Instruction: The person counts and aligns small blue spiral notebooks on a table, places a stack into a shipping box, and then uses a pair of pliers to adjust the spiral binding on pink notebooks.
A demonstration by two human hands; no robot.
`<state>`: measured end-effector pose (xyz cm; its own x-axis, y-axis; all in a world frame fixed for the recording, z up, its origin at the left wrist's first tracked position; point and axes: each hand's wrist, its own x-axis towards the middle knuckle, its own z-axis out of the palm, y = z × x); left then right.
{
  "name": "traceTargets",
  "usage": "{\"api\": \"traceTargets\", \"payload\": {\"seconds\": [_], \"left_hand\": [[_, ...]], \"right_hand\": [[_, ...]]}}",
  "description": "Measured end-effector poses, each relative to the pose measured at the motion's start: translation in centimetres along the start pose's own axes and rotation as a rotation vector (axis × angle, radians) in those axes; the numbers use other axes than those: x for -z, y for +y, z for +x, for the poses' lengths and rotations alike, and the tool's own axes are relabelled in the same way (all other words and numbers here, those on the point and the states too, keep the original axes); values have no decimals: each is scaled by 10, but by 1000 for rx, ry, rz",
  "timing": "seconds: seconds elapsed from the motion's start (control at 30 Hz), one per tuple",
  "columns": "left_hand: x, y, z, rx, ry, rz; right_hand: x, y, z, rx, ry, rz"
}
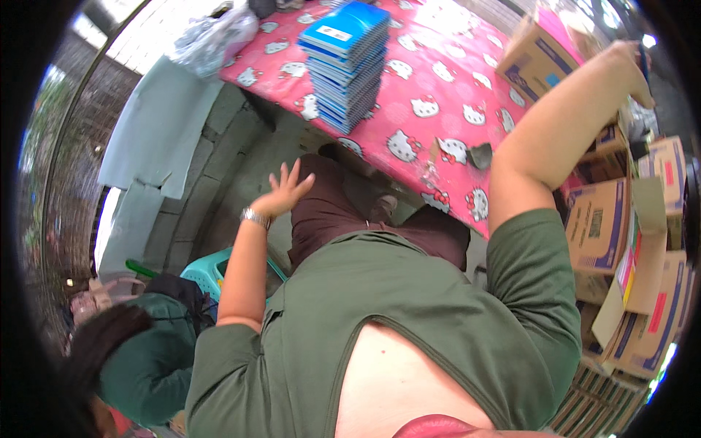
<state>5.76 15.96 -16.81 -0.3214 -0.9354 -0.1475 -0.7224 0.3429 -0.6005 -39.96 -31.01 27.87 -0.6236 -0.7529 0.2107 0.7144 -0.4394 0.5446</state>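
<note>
My left hand (281,193), with a metal band at the wrist, hovers over my left thigh. Its fingers are spread and nothing is in them. My right arm stretches out past the table's right end, and my right hand (629,67) is by the cardboard boxes at the upper right. Its fingers are mostly turned away, so what they hold, if anything, is hidden. A tall stack of blue notebooks (345,69) stands on the table (445,109), which has a pink cartoon-print cover. It is beyond the reach of both hands as they are now.
A cardboard box (539,57) sits on the table's right end. More boxes (597,225) are piled to my right, one with open flaps. A plastic bag (215,36) lies at the far left. Low on the left are a teal stool (204,271) and another person's green sleeve (146,365).
</note>
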Motion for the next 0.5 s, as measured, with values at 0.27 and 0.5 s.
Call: {"api": "traceTargets", "payload": {"seconds": [0.27,0.5], "left_hand": [[-39,103,31,1163,-374,-2088],[55,59,68,489,-359,-2004]], "right_hand": [[54,-91,9,61,168,-73],[65,-140,15,144,348,-43]]}}
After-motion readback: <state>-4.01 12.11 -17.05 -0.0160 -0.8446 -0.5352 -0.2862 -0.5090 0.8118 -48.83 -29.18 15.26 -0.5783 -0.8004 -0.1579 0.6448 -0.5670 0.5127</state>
